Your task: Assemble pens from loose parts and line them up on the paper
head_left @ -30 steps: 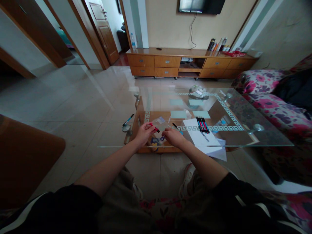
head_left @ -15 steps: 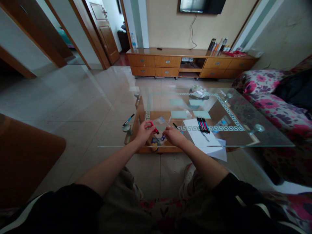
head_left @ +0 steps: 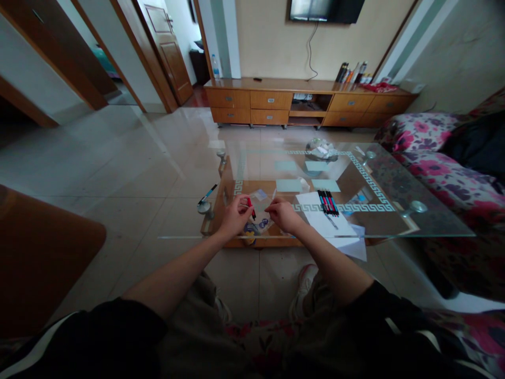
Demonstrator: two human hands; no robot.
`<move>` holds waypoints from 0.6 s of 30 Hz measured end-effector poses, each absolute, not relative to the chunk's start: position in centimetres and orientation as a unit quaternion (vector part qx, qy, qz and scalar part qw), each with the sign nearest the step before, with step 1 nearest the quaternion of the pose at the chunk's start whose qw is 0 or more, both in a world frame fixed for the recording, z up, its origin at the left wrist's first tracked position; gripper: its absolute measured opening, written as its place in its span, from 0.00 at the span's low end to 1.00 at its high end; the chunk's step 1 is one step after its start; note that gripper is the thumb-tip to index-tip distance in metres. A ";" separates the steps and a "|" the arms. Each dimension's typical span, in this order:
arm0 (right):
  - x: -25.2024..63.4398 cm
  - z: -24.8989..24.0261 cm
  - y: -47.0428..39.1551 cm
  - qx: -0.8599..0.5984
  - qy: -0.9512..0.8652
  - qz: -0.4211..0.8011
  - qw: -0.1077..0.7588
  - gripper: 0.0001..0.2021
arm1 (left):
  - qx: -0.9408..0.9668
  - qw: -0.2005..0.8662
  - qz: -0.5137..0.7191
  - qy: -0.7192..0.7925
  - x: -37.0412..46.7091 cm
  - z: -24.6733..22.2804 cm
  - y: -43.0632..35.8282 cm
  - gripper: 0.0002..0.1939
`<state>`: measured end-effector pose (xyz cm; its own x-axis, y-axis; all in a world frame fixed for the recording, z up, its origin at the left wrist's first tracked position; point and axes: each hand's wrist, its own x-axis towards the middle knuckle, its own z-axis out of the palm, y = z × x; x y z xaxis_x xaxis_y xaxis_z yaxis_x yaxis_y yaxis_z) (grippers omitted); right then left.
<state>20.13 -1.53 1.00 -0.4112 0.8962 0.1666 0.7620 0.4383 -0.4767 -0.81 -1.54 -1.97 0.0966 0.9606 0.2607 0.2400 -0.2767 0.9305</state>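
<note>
My left hand (head_left: 235,215) is closed around a red pen piece (head_left: 251,207) with a dark lower end, tilted above the glass tabletop. Something thin and pale crosses its fingertips, too small to name. To its right, my right hand (head_left: 284,215) is pinched, its fingertips a short gap from the red piece; what it grips, if anything, I cannot make out. Under both hands lies clear plastic packaging (head_left: 263,223) with blue and yellow print. Several pens (head_left: 328,202) with black, red and blue parts rest side by side on white paper (head_left: 315,217) at the right.
A blue and black pen (head_left: 207,194) lies near the left edge of the glass table (head_left: 442,223). A plastic-wrapped bowl (head_left: 321,149) stands at the far side. Beyond are a wooden TV cabinet (head_left: 272,99) and, on the right, a flowered sofa (head_left: 442,168).
The red pen piece has turned more upright in my left hand. My right hand has shifted slightly up, and the dark pen tip seen beside it before no longer shows.
</note>
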 end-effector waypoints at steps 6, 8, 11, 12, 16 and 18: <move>19.9 1.1 -1.2 -0.557 -0.748 0.230 0.277 0.10 | 0.692 0.326 0.437 0.473 -0.9 -1.7 -1.8 0.17; 20.0 0.9 -1.0 -0.558 -0.726 0.261 0.305 0.09 | 0.714 0.311 0.420 0.465 -0.8 -1.6 -1.9 0.19; 20.1 0.1 -0.6 -0.556 -0.690 0.312 0.341 0.08 | 0.741 0.289 0.402 0.453 -0.7 -1.4 -2.2 0.16; 20.0 -0.2 -0.5 -0.555 -0.678 0.327 0.353 0.08 | 0.749 0.282 0.397 0.449 -0.7 -1.4 -2.2 0.14; 19.9 -0.6 -0.4 -0.529 -0.646 0.362 0.414 0.08 | 0.773 0.256 0.388 0.431 -0.7 -1.5 -2.2 0.11; 19.7 -0.3 -0.5 -0.508 -0.643 0.374 0.435 0.10 | 0.782 0.247 0.387 0.422 -0.8 -1.5 -2.2 0.11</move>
<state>19.73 -0.48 -0.26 -0.1053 0.9781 0.1796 0.3277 0.2046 -0.9223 -0.78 -2.22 -1.51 0.3443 0.8508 0.3970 0.4678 -0.5221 0.7131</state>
